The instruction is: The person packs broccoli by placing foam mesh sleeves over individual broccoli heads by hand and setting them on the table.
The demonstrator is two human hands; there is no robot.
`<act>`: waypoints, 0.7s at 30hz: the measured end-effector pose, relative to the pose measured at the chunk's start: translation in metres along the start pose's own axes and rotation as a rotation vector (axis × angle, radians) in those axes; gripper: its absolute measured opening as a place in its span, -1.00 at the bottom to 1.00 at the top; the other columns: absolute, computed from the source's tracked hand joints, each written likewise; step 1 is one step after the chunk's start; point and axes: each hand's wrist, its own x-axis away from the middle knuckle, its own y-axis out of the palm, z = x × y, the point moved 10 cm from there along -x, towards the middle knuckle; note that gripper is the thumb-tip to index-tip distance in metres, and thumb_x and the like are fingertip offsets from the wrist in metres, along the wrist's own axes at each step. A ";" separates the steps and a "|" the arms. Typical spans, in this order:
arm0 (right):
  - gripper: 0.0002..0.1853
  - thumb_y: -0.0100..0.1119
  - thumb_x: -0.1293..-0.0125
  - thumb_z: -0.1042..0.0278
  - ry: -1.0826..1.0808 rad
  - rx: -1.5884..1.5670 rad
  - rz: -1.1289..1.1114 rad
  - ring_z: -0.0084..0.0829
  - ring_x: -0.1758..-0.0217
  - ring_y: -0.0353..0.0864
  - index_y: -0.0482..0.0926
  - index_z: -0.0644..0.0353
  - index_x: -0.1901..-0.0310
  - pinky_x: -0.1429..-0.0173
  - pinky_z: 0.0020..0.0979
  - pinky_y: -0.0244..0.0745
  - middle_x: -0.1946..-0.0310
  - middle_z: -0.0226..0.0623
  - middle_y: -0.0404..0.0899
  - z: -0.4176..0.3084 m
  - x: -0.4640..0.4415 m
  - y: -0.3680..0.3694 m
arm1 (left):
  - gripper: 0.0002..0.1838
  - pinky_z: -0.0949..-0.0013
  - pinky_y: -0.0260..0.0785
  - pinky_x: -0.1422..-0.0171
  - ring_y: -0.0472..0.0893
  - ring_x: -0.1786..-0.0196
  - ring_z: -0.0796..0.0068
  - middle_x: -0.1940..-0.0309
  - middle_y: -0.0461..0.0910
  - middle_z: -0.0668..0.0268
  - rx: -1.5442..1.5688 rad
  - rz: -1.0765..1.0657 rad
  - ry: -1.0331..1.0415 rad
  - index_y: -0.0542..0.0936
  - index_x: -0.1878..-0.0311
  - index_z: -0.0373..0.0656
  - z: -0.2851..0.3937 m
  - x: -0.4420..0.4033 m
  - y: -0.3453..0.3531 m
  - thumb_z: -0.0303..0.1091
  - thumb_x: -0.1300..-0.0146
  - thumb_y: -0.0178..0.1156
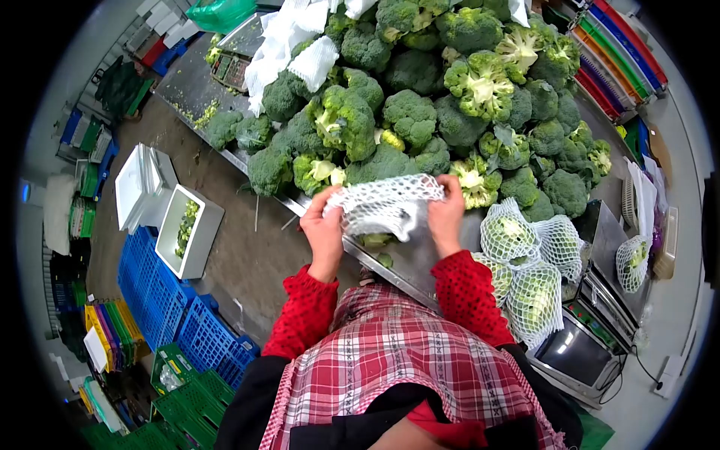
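Observation:
My left hand (322,227) pinches the left end of a white foam net sleeve (382,201). At the sleeve's right end, the fingers of my right hand (447,214) are closed on it. The net is stretched between both hands over the metal table's front edge (397,279), and its lower part is blurred. Behind it rises a large heap of broccoli heads (409,116). Several broccoli heads in white nets (532,296) lie just right of my right hand. A piece of broccoli (376,239) shows partly beneath the net.
White foam nets (292,49) lie at the heap's back left. A screen device (576,346) stands at the lower right. To the left are a white foam box (187,232) with trimmings, blue crates (154,289) and green crates (196,409). Coloured trays (619,56) are stacked at the upper right.

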 end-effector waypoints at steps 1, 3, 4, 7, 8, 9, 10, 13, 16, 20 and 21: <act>-0.61 -0.03 -0.02 0.62 0.028 0.009 0.045 -0.45 0.19 0.58 0.53 0.38 0.05 0.07 -0.44 0.45 0.27 -0.13 0.64 0.005 -0.012 0.014 | -0.69 0.49 0.40 -0.01 0.57 0.16 0.56 0.22 0.64 0.27 -0.056 0.136 0.133 0.59 0.04 -0.35 0.004 -0.023 -0.003 -0.66 -0.11 0.06; -0.62 -0.08 -0.06 0.59 0.075 0.065 0.030 -0.41 0.17 0.57 0.52 0.43 0.04 0.02 -0.41 0.44 0.22 -0.15 0.63 0.036 -0.023 0.024 | -0.78 0.52 0.36 0.04 0.53 0.18 0.58 0.27 0.63 0.32 -0.199 0.103 -0.019 0.59 0.11 -0.38 -0.029 -0.048 0.004 -0.53 -0.22 0.06; -0.61 -0.09 -0.06 0.59 0.180 -0.199 -0.007 -0.39 0.16 0.58 0.52 0.43 0.04 0.01 -0.42 0.44 0.20 -0.19 0.63 0.060 -0.026 0.031 | -0.78 0.52 0.35 0.06 0.52 0.19 0.60 0.28 0.62 0.33 -0.228 0.054 0.029 0.59 0.11 -0.38 -0.033 -0.054 0.013 -0.49 -0.24 0.06; -0.70 -0.01 -0.21 0.47 0.349 -0.583 -0.043 -0.41 0.15 0.60 0.54 0.37 0.05 0.00 -0.44 0.47 0.16 -0.32 0.63 0.099 -0.021 0.034 | -0.76 0.55 0.32 0.07 0.50 0.20 0.63 0.28 0.61 0.37 -0.117 -0.060 0.005 0.59 0.13 -0.37 -0.043 -0.058 0.027 -0.40 -0.29 0.05; -0.68 0.03 -0.28 0.25 0.386 -0.816 -0.061 -0.42 0.17 0.60 0.54 0.30 0.06 0.00 -0.41 0.49 0.19 -0.36 0.63 0.089 -0.018 0.034 | -0.76 0.56 0.31 0.08 0.50 0.21 0.65 0.29 0.61 0.38 0.031 -0.089 -0.016 0.59 0.14 -0.37 -0.040 -0.054 0.033 -0.40 -0.30 0.05; -0.61 0.06 -0.36 0.03 0.412 -1.055 -0.075 -0.43 0.19 0.61 0.54 0.23 0.07 -0.01 -0.38 0.51 0.22 -0.41 0.62 0.079 -0.019 0.035 | -0.76 0.57 0.31 0.10 0.49 0.22 0.66 0.29 0.61 0.39 0.178 -0.123 -0.035 0.60 0.14 -0.37 -0.032 -0.050 0.041 -0.40 -0.30 0.06; -0.44 0.07 -0.31 -0.23 0.459 -1.142 -0.080 -0.42 0.19 0.62 0.51 0.21 0.05 0.01 -0.34 0.55 0.21 -0.37 0.62 0.081 -0.019 0.031 | -0.77 0.57 0.31 0.13 0.50 0.26 0.67 0.31 0.61 0.39 0.216 -0.143 -0.037 0.61 0.17 -0.37 -0.029 -0.045 0.043 -0.40 -0.30 0.07; -0.20 0.04 -0.25 -0.35 0.377 -1.239 -0.427 -0.39 0.18 0.64 0.43 0.39 -0.11 -0.02 -0.29 0.57 0.21 -0.24 0.64 0.019 -0.010 0.000 | -0.80 0.57 0.32 0.13 0.52 0.26 0.66 0.31 0.62 0.36 0.101 -0.225 -0.001 0.60 0.22 -0.37 0.021 -0.021 0.066 -0.43 -0.30 0.04; -0.32 -0.05 -0.34 -0.27 0.647 -1.216 -0.275 -0.31 0.26 0.66 0.55 0.38 0.10 0.08 -0.27 0.60 0.27 -0.15 0.66 0.025 0.014 -0.020 | -0.76 0.56 0.35 0.05 0.56 0.22 0.61 0.27 0.63 0.32 0.115 -0.341 -0.221 0.61 0.11 -0.36 0.023 -0.004 0.090 -0.46 -0.27 0.02; -0.59 0.01 -0.38 0.13 0.875 -1.345 -0.387 -0.27 0.13 0.67 0.53 0.39 0.04 -0.04 -0.25 0.57 0.16 -0.08 0.65 0.021 0.070 -0.047 | -0.71 0.50 0.43 0.01 0.62 0.14 0.52 0.17 0.65 0.24 0.097 -0.487 -0.558 0.59 0.03 -0.35 0.007 0.042 0.102 -0.42 -0.32 -0.03; -0.64 0.07 -0.34 0.29 0.887 -1.130 -0.390 -0.31 0.13 0.67 0.50 0.39 -0.04 -0.01 -0.27 0.59 0.14 -0.10 0.65 0.030 0.090 -0.059 | -0.70 0.48 0.46 0.02 0.63 0.13 0.50 0.15 0.65 0.23 0.207 -0.506 -0.711 0.58 0.02 -0.34 -0.001 0.059 0.104 -0.39 -0.33 -0.03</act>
